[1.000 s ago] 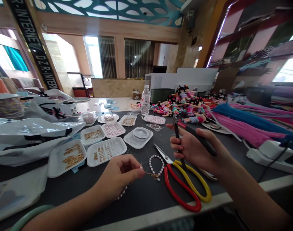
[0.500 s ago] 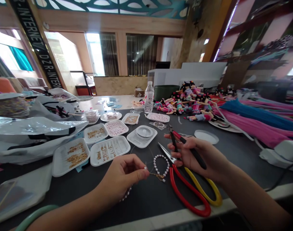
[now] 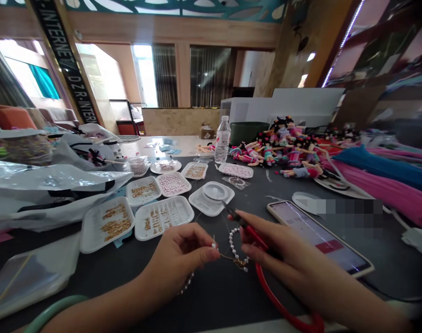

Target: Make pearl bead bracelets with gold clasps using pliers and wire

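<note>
My left hand (image 3: 188,254) pinches a white pearl bead with a thin pin sticking up between thumb and forefinger. Under that hand a strand of pearl beads (image 3: 186,284) shows, partly hidden. To the right of my left fingertips lies a pearl bracelet (image 3: 233,245) with a gold chain (image 3: 239,263) at its lower end; my right hand covers part of it. Wrapped round red-and-black handled pliers (image 3: 254,233) is my right hand (image 3: 280,252), the jaws pointing up and left. Below it, the red handle of large scissors (image 3: 276,298) shows on the table.
A phone (image 3: 321,236) lies right of my right hand. White trays of gold findings (image 3: 108,222) and pink beads (image 3: 172,184) stand ahead, with a lidded tray (image 3: 211,199). Farther back are a water bottle (image 3: 223,138) and a heap of dolls (image 3: 287,143). Plastic bags (image 3: 58,185) lie left.
My right hand has turned and moved lower over the scissors, its pliers now nearer my left fingertips. A phone now shows on the right. The left hand keeps its pinch.
</note>
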Demonstrator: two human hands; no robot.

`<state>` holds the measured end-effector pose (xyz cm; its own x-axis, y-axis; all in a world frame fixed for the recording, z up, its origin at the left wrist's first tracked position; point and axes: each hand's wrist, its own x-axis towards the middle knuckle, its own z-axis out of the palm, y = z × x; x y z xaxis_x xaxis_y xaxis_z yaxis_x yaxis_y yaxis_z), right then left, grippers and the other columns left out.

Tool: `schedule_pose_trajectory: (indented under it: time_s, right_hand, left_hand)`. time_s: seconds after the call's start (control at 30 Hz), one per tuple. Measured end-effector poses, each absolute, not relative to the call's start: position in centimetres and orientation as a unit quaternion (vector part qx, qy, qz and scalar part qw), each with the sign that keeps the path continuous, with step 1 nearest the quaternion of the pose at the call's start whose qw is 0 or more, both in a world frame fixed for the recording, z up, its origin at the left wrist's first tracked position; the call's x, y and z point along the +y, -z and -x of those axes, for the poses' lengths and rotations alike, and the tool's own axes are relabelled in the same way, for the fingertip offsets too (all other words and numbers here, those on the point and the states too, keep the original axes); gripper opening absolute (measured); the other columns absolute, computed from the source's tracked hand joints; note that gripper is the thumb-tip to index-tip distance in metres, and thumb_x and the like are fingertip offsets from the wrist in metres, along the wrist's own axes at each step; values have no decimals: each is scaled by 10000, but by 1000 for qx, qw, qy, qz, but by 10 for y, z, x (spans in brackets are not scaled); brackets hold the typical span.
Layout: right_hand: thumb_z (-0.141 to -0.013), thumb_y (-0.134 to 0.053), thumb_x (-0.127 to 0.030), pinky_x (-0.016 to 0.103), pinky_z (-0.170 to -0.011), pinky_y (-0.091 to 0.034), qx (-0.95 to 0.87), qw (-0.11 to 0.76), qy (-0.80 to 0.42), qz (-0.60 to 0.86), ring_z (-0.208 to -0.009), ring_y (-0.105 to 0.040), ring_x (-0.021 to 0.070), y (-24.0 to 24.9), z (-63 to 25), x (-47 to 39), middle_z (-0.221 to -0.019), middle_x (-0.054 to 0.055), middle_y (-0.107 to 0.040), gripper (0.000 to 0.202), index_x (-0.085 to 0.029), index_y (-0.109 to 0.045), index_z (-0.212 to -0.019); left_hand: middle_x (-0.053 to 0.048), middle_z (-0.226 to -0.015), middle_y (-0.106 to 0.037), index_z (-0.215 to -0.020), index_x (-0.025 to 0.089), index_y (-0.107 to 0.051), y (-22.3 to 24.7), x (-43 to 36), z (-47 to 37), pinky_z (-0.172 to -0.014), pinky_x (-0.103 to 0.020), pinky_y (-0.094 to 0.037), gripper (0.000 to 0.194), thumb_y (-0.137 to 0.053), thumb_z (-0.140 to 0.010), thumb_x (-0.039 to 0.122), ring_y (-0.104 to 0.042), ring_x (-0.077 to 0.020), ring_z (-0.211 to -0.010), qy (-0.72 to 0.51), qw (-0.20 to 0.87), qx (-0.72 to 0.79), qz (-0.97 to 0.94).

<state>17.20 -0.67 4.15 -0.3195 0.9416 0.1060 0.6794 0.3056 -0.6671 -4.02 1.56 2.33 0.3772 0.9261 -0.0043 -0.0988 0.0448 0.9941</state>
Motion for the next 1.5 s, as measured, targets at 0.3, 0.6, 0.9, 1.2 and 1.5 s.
schedule_pose_trajectory:
  time_s: [0.3,0.6,0.9,1.2,1.5]
  right_hand:
    - [-853,-505,-125,302,-689,-468,-856,173,-132,468,-817,-618,182,-44,-173,-5,-967,19,-665,444,-328,-541,-1245]
    - [-818,-500,-91,265,-642,-452,-863,182,-117,456,-795,-629,177,-46,-175,-4,-912,16,-667,352,-296,-615,-1080]
    - [-829,-463,-90,271,-664,-456,-866,171,-138,449,-887,-629,189,-48,-174,-5,-1022,27,-670,256,-273,-602,-941]
    - [-780,-520,-66,273,-678,-471,-871,175,-108,447,-822,-634,183,-50,-173,-2,-910,32,-688,273,-252,-655,-927]
    - [-791,-580,-99,252,-605,-460,-867,197,-112,444,-713,-635,170,-55,-172,-5,-813,24,-702,313,-273,-682,-1029]
  left_hand:
    - [43,-560,-600,-640,141,-630,-20,16,44,-457,-143,-353,114,-743,-647,156,-474,-40,-482,-442,612,342,-560]
    - [38,-604,-606,-739,152,-632,-17,15,45,-500,-148,-379,115,-720,-728,225,-499,-50,-535,-435,590,329,-595]
    - [31,-636,-617,-779,166,-634,-15,15,45,-517,-166,-396,111,-702,-755,250,-528,-70,-575,-429,575,318,-619]
    - [24,-636,-624,-783,162,-625,-14,15,45,-512,-172,-405,117,-696,-755,251,-539,-78,-572,-423,578,326,-616]
    - [17,-645,-620,-803,168,-628,-13,14,46,-522,-192,-401,123,-687,-761,267,-524,-88,-569,-422,568,334,-622]
